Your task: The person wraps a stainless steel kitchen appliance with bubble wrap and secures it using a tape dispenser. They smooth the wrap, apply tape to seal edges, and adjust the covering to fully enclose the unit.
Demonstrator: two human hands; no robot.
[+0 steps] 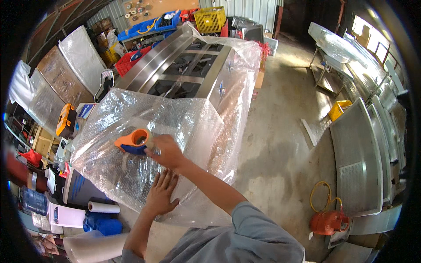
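Note:
A large stainless-steel stove (188, 68) is partly covered by clear bubble wrap (105, 114), which lies over its near end and hangs down its right side. On top of the wrap is an orange and blue tape dispenser (131, 142), with my right hand (167, 151) closed on its right end; the thumb and part of the grip are hard to make out. Closer to me, my left hand (161, 193) presses flat on the wrap, fingers spread, holding nothing.
Steel panels (357, 162) lean along the right, near an orange gas cylinder (329, 222) with a yellow hose. Behind the stove stand a yellow crate (209, 19) and a blue tray (147, 28). An orange toolbox (66, 119) and a white roll (104, 207) are at the left.

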